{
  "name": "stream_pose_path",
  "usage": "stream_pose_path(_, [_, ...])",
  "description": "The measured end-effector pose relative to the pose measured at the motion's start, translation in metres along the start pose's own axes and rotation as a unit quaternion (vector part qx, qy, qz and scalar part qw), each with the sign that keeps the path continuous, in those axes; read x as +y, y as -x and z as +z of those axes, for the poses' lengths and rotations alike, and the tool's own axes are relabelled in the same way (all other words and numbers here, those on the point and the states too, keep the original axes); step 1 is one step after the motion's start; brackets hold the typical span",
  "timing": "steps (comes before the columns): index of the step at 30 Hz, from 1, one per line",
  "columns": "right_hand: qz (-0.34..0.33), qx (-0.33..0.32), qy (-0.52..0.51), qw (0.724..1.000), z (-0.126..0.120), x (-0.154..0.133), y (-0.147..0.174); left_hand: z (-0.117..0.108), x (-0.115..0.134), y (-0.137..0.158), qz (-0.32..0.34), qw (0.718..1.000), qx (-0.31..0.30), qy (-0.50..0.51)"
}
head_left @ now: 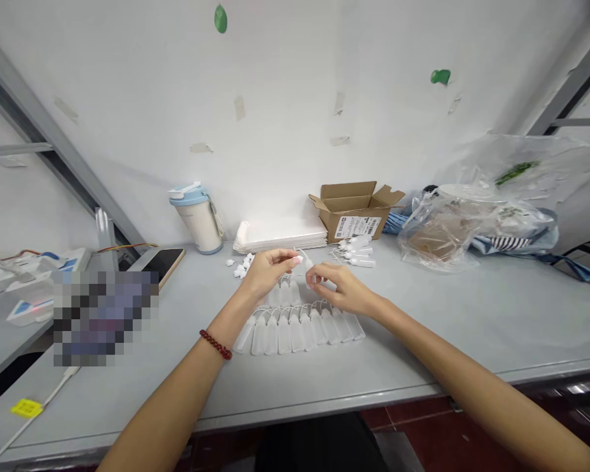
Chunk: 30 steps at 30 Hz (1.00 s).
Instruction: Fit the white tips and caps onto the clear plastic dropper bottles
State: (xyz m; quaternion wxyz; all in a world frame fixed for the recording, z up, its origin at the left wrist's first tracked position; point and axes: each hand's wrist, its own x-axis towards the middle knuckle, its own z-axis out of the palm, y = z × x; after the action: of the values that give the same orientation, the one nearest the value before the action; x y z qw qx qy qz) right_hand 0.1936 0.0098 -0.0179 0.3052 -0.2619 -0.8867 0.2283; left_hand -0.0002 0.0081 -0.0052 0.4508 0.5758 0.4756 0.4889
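My left hand (270, 267) pinches a small white piece between thumb and fingertips, just left of my right hand. Closed round a small translucent bottle (309, 264) with a thin curved white tube at its top is my right hand (338, 286). The tube arches towards my left fingertips; whether it joins the white piece I cannot tell. Below the hands, several translucent bottles (297, 333) lie side by side in a row, their curved tubes pointing away from me. A few more bottles (284, 294) lie behind that row, partly hidden by my hands.
Small white pieces (242, 267) are heaped beyond my left hand. More bottles (358, 252) lie before an open cardboard box (356, 213). A stack of white trays (281, 235), a tumbler (196, 219), a phone (164, 265) and plastic bags (442, 229) stand or lie around the table (452, 314).
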Motion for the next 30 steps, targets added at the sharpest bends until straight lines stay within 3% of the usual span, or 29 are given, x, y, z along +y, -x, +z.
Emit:
stream_pose_path(6, [0.034,-0.022,-0.098,0.994,-0.006,-0.005,0.0,-0.001,0.003,0.003,0.019,0.998,-0.068,-0.005])
stream_pose_path(12, [0.105,0.021,-0.252,0.962,-0.01,-0.004,-0.002,-0.001,0.008,0.005,0.013,0.996,-0.087,0.009])
stream_pose_path(15, [0.14,0.044,-0.363,0.92,-0.009,0.0,-0.004,0.0,0.008,0.006,0.023,0.997,-0.076,0.014])
stream_pose_path(19, [0.199,0.04,-0.502,0.841,-0.007,0.0,-0.006,0.003,0.009,0.008,0.04,0.997,-0.056,0.024])
stream_pose_path(21, [0.214,0.034,-0.528,0.822,-0.006,0.0,-0.006,0.004,0.01,0.008,0.043,0.997,-0.058,0.027])
stream_pose_path(27, [0.202,0.031,-0.498,0.843,-0.005,0.0,-0.006,0.007,0.01,0.01,0.013,0.996,-0.071,-0.061])
stream_pose_path(30, [0.213,0.029,-0.493,0.843,-0.006,-0.001,-0.005,0.008,0.011,0.012,0.06,0.986,-0.096,-0.126])
